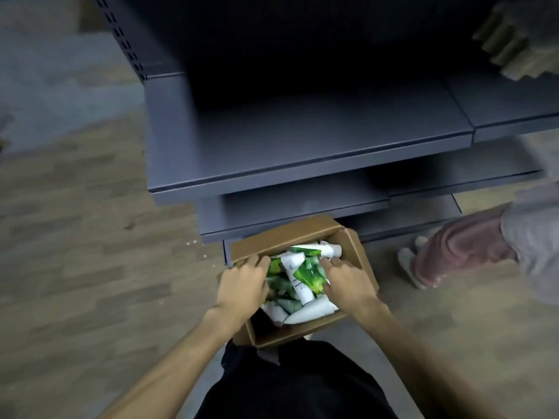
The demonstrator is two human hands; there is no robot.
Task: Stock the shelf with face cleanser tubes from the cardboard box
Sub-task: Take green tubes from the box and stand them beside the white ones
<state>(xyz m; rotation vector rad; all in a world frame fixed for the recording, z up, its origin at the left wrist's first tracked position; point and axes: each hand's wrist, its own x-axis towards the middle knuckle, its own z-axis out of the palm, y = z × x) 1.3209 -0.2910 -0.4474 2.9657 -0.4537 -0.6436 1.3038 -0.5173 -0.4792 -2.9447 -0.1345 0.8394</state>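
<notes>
An open cardboard box (357, 252) stands on the floor in front of the dark grey shelf (302, 140). It holds several white and green face cleanser tubes (298, 276) lying in a loose heap. My left hand (243, 281) rests on the left side of the heap, fingers curled over the tubes near the box's left wall. My right hand (348, 278) presses on the right side of the heap, its fingers closed around a green tube end. The shelf boards above the box are bare.
Lower shelf boards (302, 207) jut out just above the box's far edge. Another person's leg in pink trousers and pale shoes (447, 252) stands on the floor to the right. Stacked tan goods (514, 43) sit at the upper right. Wood-pattern floor lies to the left.
</notes>
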